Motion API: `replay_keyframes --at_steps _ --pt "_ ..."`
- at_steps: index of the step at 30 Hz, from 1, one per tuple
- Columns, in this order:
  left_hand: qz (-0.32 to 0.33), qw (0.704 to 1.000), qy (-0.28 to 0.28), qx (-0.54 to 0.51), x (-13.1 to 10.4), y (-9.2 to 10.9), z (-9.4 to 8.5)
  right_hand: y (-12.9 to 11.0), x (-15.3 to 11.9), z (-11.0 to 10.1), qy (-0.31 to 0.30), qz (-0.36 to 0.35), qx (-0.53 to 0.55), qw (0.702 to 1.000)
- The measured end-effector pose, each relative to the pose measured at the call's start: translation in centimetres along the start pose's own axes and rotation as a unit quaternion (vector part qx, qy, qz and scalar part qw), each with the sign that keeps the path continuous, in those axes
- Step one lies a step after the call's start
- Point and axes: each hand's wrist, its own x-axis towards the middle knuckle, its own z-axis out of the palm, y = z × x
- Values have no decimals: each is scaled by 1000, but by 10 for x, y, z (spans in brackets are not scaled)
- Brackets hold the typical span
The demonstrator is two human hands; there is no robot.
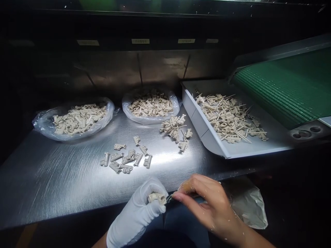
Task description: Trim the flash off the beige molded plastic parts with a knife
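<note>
My left hand [138, 210], in a white glove, grips a beige molded plastic part [157, 198] between thumb and fingers, with its hollow end facing right. My bare right hand [213, 203] pinches a thin, shiny piece [169, 198] at the part's right end. Its kind is too small to make out, and I cannot tell whether it touches the part. Beyond my hands, several loose plastic parts [128, 158] are scattered on the metal table [69, 172]. A small heap of parts with thin sprues [173, 125] lies farther right.
Two plastic-lined containers hold similar parts, one at left [43, 122] and one at centre [144, 120]. A white tray [204, 127] at right holds a large pile with sprues, below a green conveyor belt [292, 82]. A crumpled plastic bag [250, 203] hangs below the table edge.
</note>
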Motion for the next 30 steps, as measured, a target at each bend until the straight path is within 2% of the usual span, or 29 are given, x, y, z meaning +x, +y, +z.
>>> replay_keyframes --at_steps 3,6,9,12,16,21,25,30 --pt "-10 1000 -2 -10 2 0 0 2 -1 1 -31 73 65 995" --pt "1 1000 30 -4 3 -2 1 5 -2 4 -67 120 109 985" --pt "25 996 84 26 1 -4 3 11 -4 8 -39 87 84 992" --pt "49 989 128 54 -1 -6 6 15 -7 15 -2 9 46 999" --pt "60 991 113 44 -1 -7 11 17 -7 23 -6 -55 -20 998" --pt "44 994 99 29 1 -5 14 15 -4 26 13 -55 0 998" --pt "22 994 109 20 1 -5 15 14 -3 27 42 -53 11 998" --pt "4 992 114 48 -3 -6 15 12 -7 31 71 -6 22 997"
